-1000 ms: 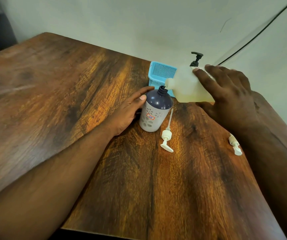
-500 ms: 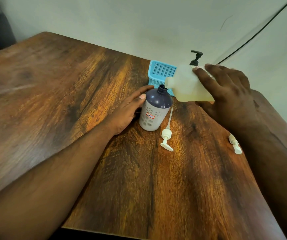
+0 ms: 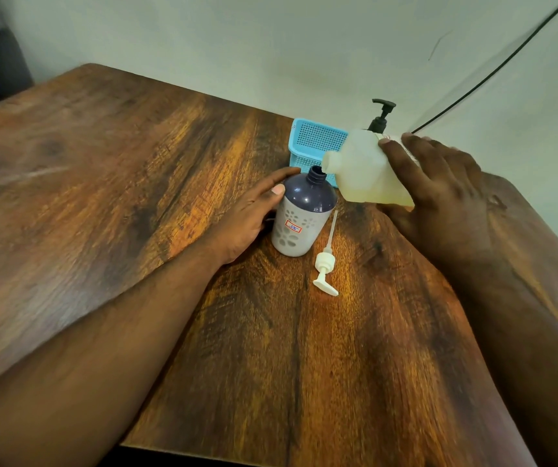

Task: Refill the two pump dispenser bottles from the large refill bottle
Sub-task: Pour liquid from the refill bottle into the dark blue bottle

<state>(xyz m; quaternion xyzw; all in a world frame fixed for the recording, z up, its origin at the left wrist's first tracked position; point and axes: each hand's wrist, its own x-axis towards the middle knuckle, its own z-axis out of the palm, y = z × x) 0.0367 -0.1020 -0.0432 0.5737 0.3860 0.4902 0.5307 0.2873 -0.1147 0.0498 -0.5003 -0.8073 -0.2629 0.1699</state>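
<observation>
On the wooden table the left hand holds the dispenser bottle, with the thumb and the fingers curled around its side; the bottle stands upright, its neck is open and it has no pump on it. The right hand grips the large refill bottle, which is tilted almost flat, and its mouth is just above and beside the open neck of the dispenser bottle. Pale yellowish liquid lies in the lower part of the refill bottle. A white pump lies on the table just beside the dispenser bottle, on its right. Behind both bottles stands a blue basket, and a black pump head rises behind the refill bottle.
</observation>
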